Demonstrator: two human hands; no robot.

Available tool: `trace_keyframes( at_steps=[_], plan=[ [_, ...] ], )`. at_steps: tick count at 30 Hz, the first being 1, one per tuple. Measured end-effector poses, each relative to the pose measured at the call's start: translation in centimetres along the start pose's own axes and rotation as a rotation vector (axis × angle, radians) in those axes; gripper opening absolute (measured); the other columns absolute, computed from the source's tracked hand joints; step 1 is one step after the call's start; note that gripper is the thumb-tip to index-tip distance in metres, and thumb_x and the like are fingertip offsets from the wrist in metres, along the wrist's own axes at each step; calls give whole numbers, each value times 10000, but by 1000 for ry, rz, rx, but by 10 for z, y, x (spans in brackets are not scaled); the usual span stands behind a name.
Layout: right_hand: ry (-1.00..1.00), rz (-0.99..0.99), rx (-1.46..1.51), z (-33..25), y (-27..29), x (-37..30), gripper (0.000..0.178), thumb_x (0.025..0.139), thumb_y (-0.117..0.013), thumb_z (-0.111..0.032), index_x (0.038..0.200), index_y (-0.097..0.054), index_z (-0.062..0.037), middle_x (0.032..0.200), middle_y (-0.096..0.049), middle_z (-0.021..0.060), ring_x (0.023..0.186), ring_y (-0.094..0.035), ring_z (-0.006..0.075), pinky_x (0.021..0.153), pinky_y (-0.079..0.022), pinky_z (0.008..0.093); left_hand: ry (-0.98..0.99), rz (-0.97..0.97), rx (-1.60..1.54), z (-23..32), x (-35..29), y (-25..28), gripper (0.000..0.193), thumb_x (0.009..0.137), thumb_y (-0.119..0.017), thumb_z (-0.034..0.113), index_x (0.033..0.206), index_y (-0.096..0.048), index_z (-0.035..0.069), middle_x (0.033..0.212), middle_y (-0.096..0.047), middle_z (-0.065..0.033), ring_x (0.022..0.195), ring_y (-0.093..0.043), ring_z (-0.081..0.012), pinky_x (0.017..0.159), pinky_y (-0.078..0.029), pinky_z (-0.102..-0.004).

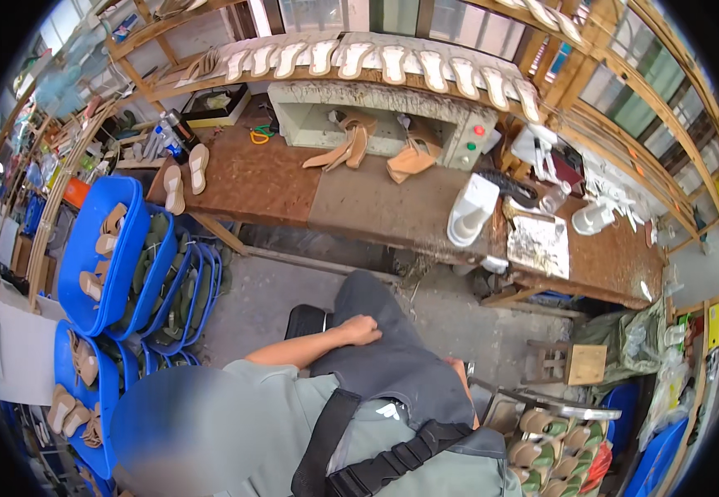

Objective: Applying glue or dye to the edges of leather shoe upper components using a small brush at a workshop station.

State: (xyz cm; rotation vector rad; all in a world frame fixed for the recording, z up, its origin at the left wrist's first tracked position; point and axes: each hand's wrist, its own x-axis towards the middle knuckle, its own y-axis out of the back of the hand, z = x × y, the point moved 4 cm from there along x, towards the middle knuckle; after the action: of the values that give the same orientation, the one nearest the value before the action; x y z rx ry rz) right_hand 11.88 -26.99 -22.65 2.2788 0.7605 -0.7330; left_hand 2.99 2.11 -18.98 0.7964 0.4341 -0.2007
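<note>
My left hand (362,330) rests on my dark-trousered thigh (384,331), its fingers curled into a loose fist; nothing shows in it. My right hand (460,369) hangs low beside my other leg, mostly hidden by it, and its fingers cannot be made out. Beyond my knees stands a long brown workbench (252,186). Two tan shoe uppers (355,142) (414,157) sit at the opening of a pale box-shaped machine (293,103) on it. To the right on the bench stands a white container (470,209).
Blue bins (78,282) holding sandals and shoe parts stack at my left. Pale insoles (392,65) line the shelf above the bench. A metal rack (570,410) of tan and green shoes stands at lower right, near a small wooden stool (586,364).
</note>
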Motion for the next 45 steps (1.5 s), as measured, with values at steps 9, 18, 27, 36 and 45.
trace_keyframes(
  at_steps=[9,18,27,36,45],
  plan=[
    [-76,-154,-532,-44,-43,119,415,844,-536,-414,1067,-598,-69,932,-653,159,875,-616,362,760,-477,450,141,98,213,-85,72,54,400,807,-567,429,836,-622,34,911,-636,-196,832,-619,-369,721,-480,-468],
    [253,-417,-582,-141,-179,240,582,839,-430,-587,1040,-586,-64,1091,-582,193,1029,-545,361,880,-423,425,165,-302,-17,-202,44,16,348,829,-544,378,830,-633,41,858,-622,-191,789,-611,-358,701,-495,-445],
    [284,-520,-498,-85,-224,274,687,807,-420,-653,1023,-606,-28,1036,-611,202,1023,-557,357,867,-427,419,403,-706,-71,-250,92,-19,206,800,-542,215,777,-632,31,773,-642,-115,710,-616,-266,654,-483,-390],
    [355,-225,-538,-79,-194,224,575,813,-507,-547,1045,-600,-30,1054,-595,231,1007,-564,356,880,-426,416,-60,-69,219,-164,90,15,301,831,-565,286,859,-620,-8,874,-621,-207,858,-603,-373,770,-474,-441],
    [471,96,-222,-110,-122,200,498,803,-639,-375,1115,-570,7,810,-638,127,744,-610,224,683,-477,330,-1521,-875,-716,59,-50,116,297,848,-628,209,1035,-606,-21,1061,-587,-155,1015,-535,-345,882,-412,-446]
  ],
)
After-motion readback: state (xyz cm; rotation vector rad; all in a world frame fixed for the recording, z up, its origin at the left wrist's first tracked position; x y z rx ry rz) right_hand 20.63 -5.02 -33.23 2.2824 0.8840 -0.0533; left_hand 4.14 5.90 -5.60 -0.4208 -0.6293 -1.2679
